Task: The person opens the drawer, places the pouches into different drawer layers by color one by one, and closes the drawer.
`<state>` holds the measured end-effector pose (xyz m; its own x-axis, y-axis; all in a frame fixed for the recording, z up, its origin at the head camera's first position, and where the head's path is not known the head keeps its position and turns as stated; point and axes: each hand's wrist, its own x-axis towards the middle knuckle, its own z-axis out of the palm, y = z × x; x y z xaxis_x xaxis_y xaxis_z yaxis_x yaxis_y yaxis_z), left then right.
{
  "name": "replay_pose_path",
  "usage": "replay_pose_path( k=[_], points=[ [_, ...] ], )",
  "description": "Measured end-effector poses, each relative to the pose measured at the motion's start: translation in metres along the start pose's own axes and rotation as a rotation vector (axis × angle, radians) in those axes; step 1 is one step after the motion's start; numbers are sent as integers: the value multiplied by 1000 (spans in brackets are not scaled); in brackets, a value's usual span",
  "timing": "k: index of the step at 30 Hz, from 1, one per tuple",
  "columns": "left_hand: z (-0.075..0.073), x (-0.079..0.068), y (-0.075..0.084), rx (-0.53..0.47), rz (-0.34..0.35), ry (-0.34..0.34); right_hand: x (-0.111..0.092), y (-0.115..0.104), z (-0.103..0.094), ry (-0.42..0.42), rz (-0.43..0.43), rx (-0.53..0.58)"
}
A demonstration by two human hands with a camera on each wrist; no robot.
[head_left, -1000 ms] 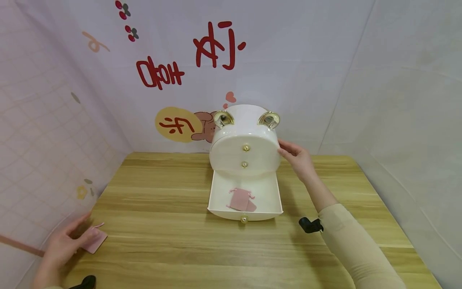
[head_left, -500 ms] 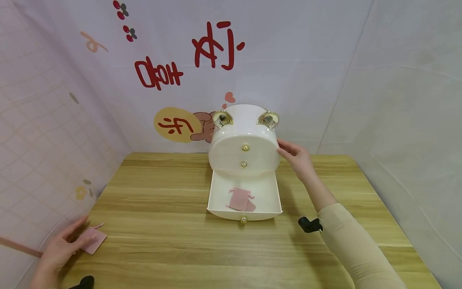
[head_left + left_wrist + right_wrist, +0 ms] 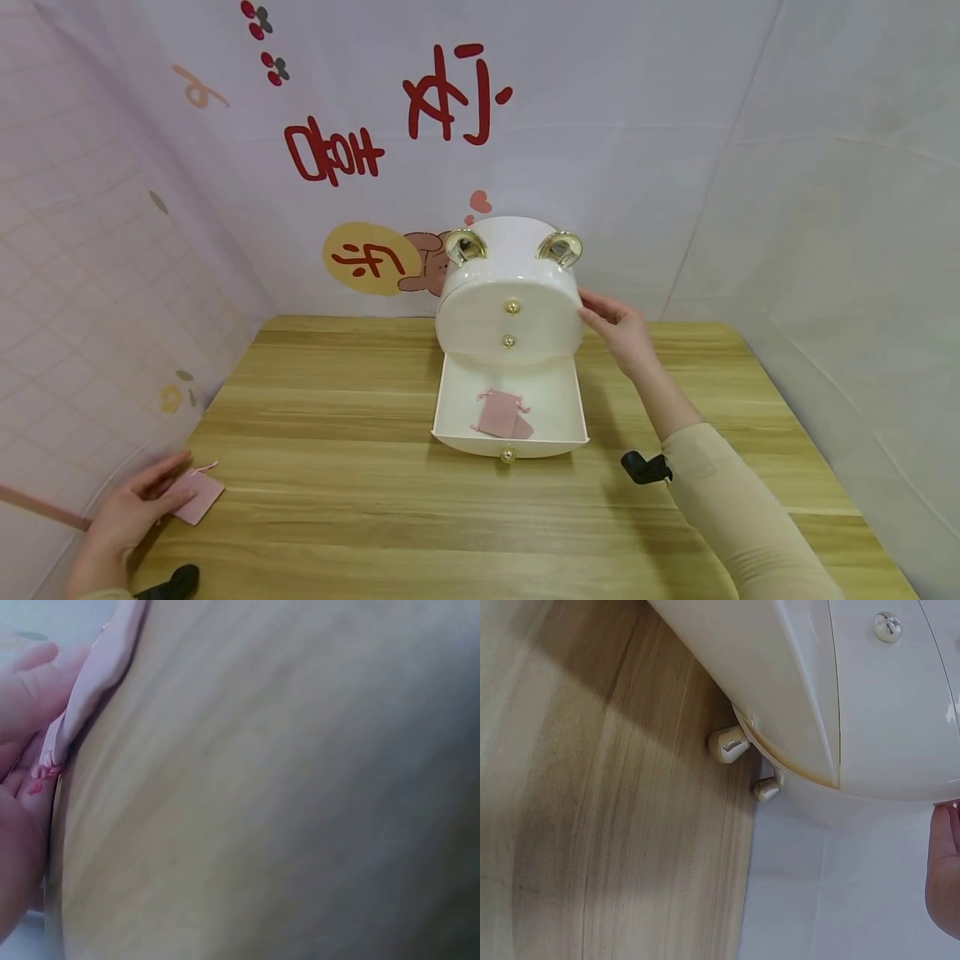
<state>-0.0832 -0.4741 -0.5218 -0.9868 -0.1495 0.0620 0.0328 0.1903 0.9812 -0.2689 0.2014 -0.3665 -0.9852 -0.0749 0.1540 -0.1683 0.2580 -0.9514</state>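
Note:
At the table's front left corner my left hand (image 3: 127, 517) pinches a small pink drawstring pouch (image 3: 199, 497), thumb on top. The left wrist view shows the edge of the same pouch (image 3: 105, 671) between thumb and fingers. A white jewelry box (image 3: 480, 312) with gold ear-like rings stands at the back middle, its bottom drawer (image 3: 457, 400) pulled out. Two pink pouches (image 3: 501, 414) lie overlapping in that drawer. My right hand (image 3: 622, 329) rests with its fingertips against the box's right side; only part of this hand (image 3: 943, 877) enters the right wrist view.
A wooden table (image 3: 337, 500) carries everything. Behind it hangs a printed white backdrop (image 3: 622, 167), with walls of cloth at left and right. Gold knobs (image 3: 512, 307) sit on the upper drawers, and gold feet (image 3: 727, 744) lift the box off the table.
The left thumb and fingers have shifted slightly on the pouch, uncovering a bit more of it. The right hand, the box and the drawer stay where they were.

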Motion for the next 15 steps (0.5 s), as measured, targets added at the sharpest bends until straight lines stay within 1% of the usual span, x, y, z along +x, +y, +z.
replay_pose_path(
  k=[1, 3, 4, 7, 10, 13, 15],
  points=[
    [0, 0, 0, -43, 8, -4, 0, 0, 0, 0, 2, 4],
    [2, 1, 0, -70, 15, -6, 0, 0, 0, -2, 7, 5],
    [2, 1, 0, -57, 14, -4, 0, -1, 0, -3, 9, 5],
    [2, 3, 0, 48, 15, 8, -1, -1, 0, -5, 14, 1],
    [2, 4, 1, 203, 9, 27, -1, -1, 0, -3, 12, 0],
    [2, 5, 1, 270, 1, 37, -1, -2, 0, 1, 12, 2],
    [2, 6, 2, 289, -2, 39, -1, -2, 0, 2, 11, 0]
  ],
)
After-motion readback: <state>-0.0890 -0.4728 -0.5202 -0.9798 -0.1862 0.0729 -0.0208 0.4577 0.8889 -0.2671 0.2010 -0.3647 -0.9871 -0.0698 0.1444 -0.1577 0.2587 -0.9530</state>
